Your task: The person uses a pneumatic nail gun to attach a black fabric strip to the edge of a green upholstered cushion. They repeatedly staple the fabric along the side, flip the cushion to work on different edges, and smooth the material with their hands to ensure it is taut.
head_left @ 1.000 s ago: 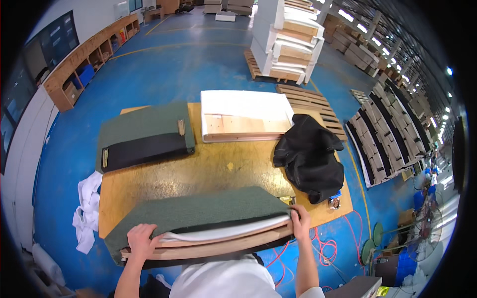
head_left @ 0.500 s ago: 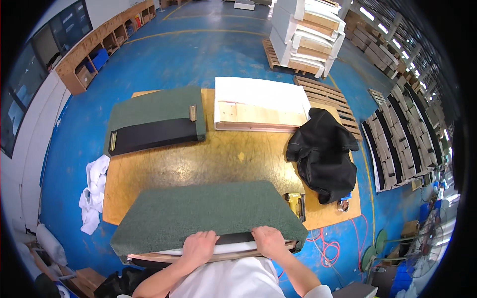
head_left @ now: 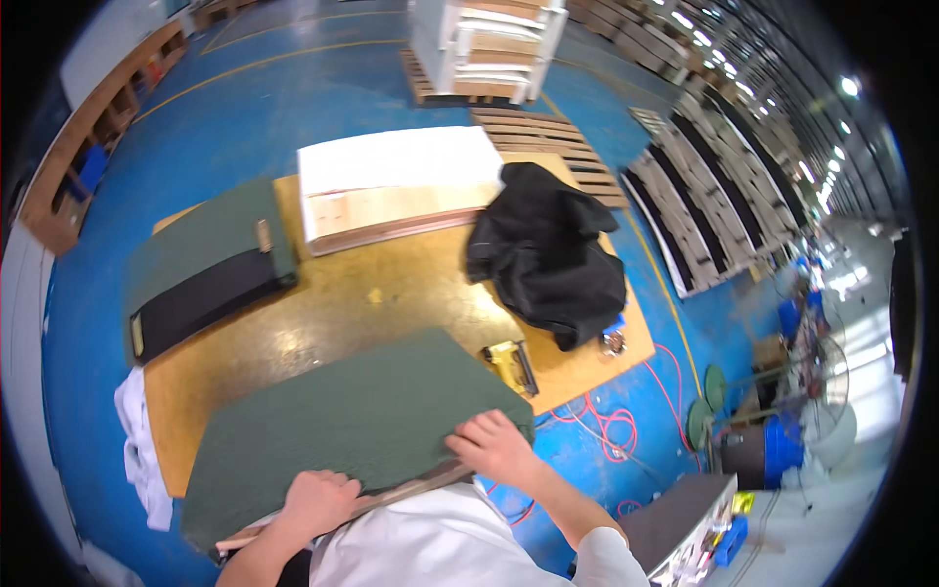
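The green fabric-covered panel (head_left: 342, 411) overhangs the near edge of the tabletop (head_left: 421, 279) and could tip if support slackens, or knock the yellow staple gun (head_left: 509, 367) if swung rightward. Left hand (head_left: 321, 501) and right hand (head_left: 491, 446) bend over its near side; whether pinching cloth, I cannot tell.

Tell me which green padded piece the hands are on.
The near green piece: the left hand and right hand are both on it. The other green piece, farther back and left on the table, has neither.
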{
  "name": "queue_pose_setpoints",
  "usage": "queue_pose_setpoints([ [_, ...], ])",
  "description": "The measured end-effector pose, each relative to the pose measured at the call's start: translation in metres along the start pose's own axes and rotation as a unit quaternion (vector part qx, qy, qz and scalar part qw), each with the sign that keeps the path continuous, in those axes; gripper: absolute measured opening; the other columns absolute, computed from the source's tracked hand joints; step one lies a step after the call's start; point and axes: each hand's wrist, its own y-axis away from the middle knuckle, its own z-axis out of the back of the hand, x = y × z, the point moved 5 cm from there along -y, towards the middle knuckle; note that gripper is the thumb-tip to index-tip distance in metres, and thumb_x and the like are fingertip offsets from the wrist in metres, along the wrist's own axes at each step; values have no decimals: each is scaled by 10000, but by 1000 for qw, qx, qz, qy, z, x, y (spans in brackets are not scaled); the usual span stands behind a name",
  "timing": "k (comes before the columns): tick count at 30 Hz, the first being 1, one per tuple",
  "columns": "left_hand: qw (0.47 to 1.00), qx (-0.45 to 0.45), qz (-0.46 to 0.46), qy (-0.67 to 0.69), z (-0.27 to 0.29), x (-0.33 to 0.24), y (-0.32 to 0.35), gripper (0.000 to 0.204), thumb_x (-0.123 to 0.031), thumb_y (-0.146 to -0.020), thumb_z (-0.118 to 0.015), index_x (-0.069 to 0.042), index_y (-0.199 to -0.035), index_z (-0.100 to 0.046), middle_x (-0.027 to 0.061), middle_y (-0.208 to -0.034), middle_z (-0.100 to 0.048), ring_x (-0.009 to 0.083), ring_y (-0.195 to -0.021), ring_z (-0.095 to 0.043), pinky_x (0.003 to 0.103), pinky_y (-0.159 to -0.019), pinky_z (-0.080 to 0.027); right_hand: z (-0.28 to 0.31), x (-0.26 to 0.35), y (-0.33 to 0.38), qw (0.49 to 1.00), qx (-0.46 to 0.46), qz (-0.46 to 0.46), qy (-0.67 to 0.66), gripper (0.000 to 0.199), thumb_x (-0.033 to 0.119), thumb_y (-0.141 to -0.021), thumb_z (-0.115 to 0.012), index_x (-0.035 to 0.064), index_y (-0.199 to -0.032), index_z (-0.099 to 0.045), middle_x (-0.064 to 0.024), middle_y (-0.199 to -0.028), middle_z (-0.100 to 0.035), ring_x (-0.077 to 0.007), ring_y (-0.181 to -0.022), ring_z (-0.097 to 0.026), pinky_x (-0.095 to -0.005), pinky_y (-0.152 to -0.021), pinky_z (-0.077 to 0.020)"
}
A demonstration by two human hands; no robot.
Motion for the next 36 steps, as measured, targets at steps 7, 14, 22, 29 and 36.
queue_pose_setpoints([
  [7,973,127,-102,165,-8,-9,-186,397,-450,-1056,-540,-111,-1088,-744,105,-1086,-733,314,-1005,-697,429,-876,-544,1,-17,58,987,-148,-55,-9,337,70,-728,-714,36,-1063,-719,-64,-1068,-676,-242,-1035,-649,-391,-944,-512],
  [14,948,164,-156,222,-58,-77,-238,637,-384,-1087,-452,-170,-1664,-284,161,-1738,-176,398,-1606,-117,561,-1284,-115,-60,-90,152,707,-338,-405,-471,489,165,-954,-607,-27,-1404,-594,-191,-1518,-542,-302,-1466,-455,-409,-1223,-313],
  [22,981,115,-157,-9,-40,-115,-218,658,-366,-1006,-630,-330,-1615,-384,261,-1682,-232,568,-1483,-299,684,-1157,-331,-70,-93,142,706,-336,-377,-497,557,225,-978,-586,-44,-1464,-549,-188,-1560,-517,-294,-1470,-454,-408,-1226,-321],
  [29,980,47,-177,-78,-56,-114,-202,577,-408,-991,-634,-407,-1547,-480,277,-1606,-378,613,-1323,-486,683,-1045,-456,-53,-96,130,732,-211,-417,-496,448,257,-1053,-578,-12,-1409,-616,-187,-1538,-552,-294,-1467,-470,-419,-1208,-352],
  [36,981,49,-177,-69,-44,-104,-214,585,-356,-993,-630,-432,-1549,-467,310,-1578,-401,627,-1249,-544,640,-1021,-501,-69,-123,141,670,-236,-407,-574,434,309,-1089,-540,-15,-1344,-676,-178,-1460,-622,-288,-1359,-576,-396,-1143,-433],
])
